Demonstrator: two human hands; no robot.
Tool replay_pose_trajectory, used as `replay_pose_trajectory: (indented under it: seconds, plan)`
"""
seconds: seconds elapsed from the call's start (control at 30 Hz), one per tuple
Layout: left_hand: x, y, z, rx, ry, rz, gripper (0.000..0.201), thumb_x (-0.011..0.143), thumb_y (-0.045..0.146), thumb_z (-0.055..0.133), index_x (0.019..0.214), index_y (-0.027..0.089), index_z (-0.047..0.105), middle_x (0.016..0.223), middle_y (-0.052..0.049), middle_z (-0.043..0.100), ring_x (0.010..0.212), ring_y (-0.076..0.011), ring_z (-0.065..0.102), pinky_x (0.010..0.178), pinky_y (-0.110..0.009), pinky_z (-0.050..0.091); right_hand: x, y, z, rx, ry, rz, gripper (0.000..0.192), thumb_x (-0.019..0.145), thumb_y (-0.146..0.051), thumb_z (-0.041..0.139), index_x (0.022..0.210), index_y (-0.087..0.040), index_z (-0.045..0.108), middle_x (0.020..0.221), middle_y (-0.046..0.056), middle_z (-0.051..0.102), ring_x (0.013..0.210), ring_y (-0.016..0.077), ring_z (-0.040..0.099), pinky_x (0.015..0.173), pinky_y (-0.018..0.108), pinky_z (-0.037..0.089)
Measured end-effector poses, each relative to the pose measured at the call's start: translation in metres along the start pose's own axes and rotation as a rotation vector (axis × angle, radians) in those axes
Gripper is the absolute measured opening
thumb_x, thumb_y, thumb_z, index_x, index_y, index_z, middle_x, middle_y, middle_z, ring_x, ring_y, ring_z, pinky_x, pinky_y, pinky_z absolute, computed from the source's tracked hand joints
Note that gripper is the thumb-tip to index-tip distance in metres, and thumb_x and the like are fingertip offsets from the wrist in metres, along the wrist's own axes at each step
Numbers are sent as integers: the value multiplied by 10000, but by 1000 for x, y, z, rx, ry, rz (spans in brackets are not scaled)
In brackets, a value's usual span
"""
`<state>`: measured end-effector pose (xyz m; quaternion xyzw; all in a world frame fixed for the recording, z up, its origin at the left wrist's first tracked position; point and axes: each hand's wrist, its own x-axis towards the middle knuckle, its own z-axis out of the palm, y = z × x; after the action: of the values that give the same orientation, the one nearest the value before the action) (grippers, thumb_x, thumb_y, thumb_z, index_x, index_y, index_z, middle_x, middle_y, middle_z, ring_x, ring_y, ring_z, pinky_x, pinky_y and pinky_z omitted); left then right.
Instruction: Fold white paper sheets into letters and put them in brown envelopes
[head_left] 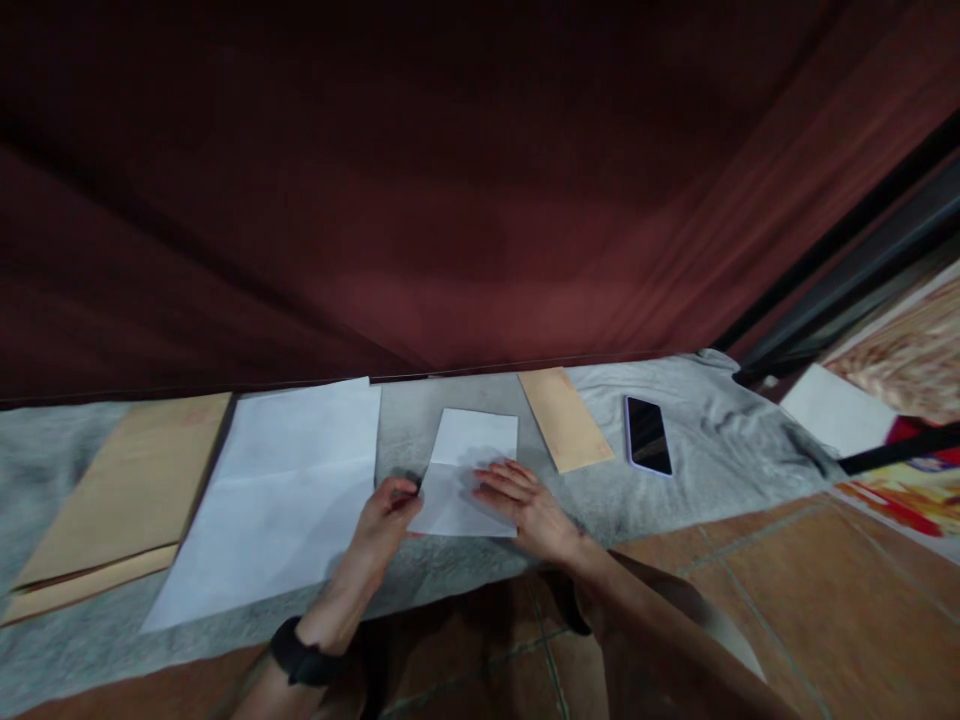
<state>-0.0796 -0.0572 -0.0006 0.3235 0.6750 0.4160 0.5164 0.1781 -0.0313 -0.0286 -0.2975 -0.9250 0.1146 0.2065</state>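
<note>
A folded white sheet of paper (471, 445) lies on a grey cloth (697, 450) spread over the floor. My right hand (525, 500) rests flat on the sheet's near right part, fingers spread. My left hand (386, 520) pinches the sheet's left edge between thumb and fingers. A black band sits on my left wrist.
A large white sheet (277, 490) lies to the left, with big brown envelopes (120, 490) beyond it. To the right lie a small tan envelope (565, 418) and a dark phone (647, 435). A dark red curtain (450, 200) hangs behind; brown tiles (787, 590) in front.
</note>
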Motion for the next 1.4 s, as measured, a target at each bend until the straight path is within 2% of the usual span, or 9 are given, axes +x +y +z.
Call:
replay_pose_trajectory:
  seconds: [0.17,0.23,0.3,0.4,0.5,0.8,1.03,1.27,1.4]
  plan:
    - [-2,-10,-5,201,-109,94,273,689,411,660,890,243,583,619,42,595,536,-171,581,500,-275,472,-13,-4,0,46,-150,-7,579,871,-91,606,1426,-253,568,1532,47,505,1438,188,432,1226,410,313]
    - [-8,-8,-5,387,-38,298,225,773,407,632,924,240,637,733,-5,662,673,-196,653,631,-309,536,-17,-3,-3,71,-177,10,652,832,-37,607,1436,-276,556,1526,39,512,1436,181,437,1219,404,326]
    - [-17,-7,-3,584,-18,554,296,832,410,636,1074,247,683,1054,-77,718,1006,-252,687,879,-380,554,-19,-2,-6,101,-180,13,675,815,-29,632,1437,-279,554,1522,42,517,1438,181,435,1220,409,326]
    - [-29,-10,2,825,-294,844,600,818,415,722,1387,305,568,1531,-100,498,1425,-310,443,1145,-499,405,-21,1,-11,148,-168,8,637,834,-94,693,1431,-271,561,1509,55,531,1423,183,458,1224,414,321]
    - [-31,-20,5,995,-474,955,780,812,394,751,1514,344,412,1638,-72,347,1516,-287,302,1231,-545,267,-23,2,-15,162,-164,13,605,844,-129,721,1410,-290,582,1488,53,554,1403,187,485,1217,424,339]
    - [-15,-24,-15,963,-416,881,551,878,233,644,1417,309,565,1560,-43,473,1443,-234,440,1211,-452,360,-30,5,-18,193,-102,94,350,966,-238,646,1310,-302,665,1387,22,645,1314,166,579,1191,415,389]
    - [-2,-9,-24,690,-330,627,220,884,317,609,998,287,795,1239,-32,737,1198,-241,663,1113,-423,479,-25,3,-30,249,-64,151,297,1026,-309,551,1291,-299,684,1286,8,712,1216,166,650,1085,344,491]
    - [-6,-3,-26,729,-442,661,210,885,302,622,1005,309,794,1197,-32,754,1177,-247,669,1093,-425,486,-26,2,-40,236,-115,186,267,1021,-345,552,1208,-278,730,1230,15,739,1193,186,654,1064,344,488]
    - [-8,-5,-26,881,-527,786,544,777,30,568,1190,345,730,1398,-1,643,1326,-217,569,1176,-457,403,-29,1,-38,164,-196,102,429,929,-165,623,1342,-281,643,1463,29,584,1359,182,528,1191,395,357]
